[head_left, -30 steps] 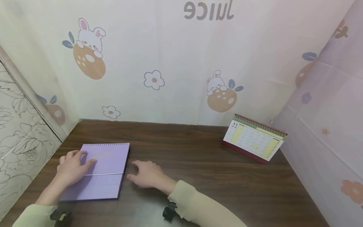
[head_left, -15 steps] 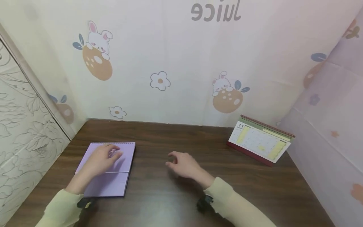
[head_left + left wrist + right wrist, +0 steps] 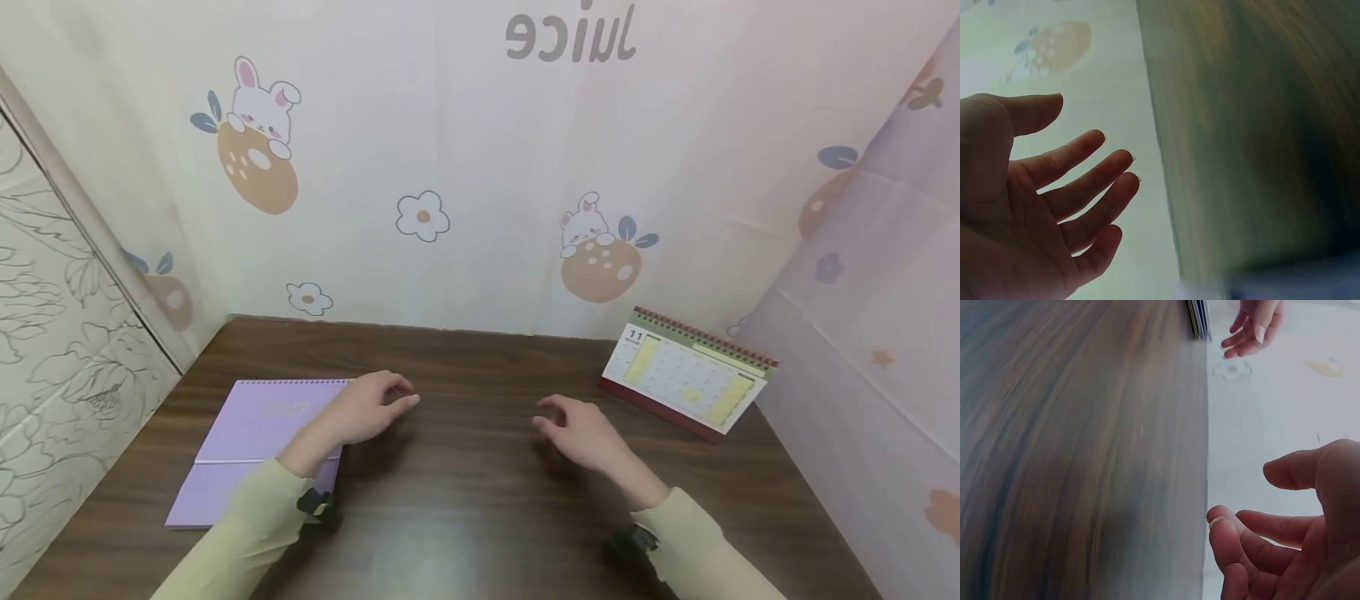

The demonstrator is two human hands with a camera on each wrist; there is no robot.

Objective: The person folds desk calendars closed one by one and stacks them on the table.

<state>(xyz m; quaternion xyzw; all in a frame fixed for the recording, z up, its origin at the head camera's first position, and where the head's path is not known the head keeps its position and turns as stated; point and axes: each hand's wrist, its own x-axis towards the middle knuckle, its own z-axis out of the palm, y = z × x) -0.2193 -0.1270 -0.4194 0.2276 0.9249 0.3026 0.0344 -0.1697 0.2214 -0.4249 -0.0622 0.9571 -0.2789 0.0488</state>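
Observation:
A purple spiral-bound desk calendar [image 3: 251, 429] lies flat on the left of the table, a pale cord or band across its cover. Over its right edge my left hand [image 3: 363, 408] hovers, holding nothing; the left wrist view shows its fingers [image 3: 1085, 194] loosely bent and apart. My right hand [image 3: 581, 429] hangs above the table right of the middle, also holding nothing, its fingers [image 3: 1263, 550] relaxed and partly curled. Right of that hand stands a second desk calendar [image 3: 686, 371], propped up, with a page marked 11, yellow columns and a dark red base.
The dark wood table [image 3: 465, 500] runs back to a patterned curtain [image 3: 480, 167] with rabbits and flowers. Another curtain [image 3: 885, 333] hangs along the right side, and a flower-patterned panel [image 3: 67, 333] stands at the left.
My left hand has left the purple calendar's cover and moved right. My right hand has moved right, towards the standing calendar. Both calendars stay in their places.

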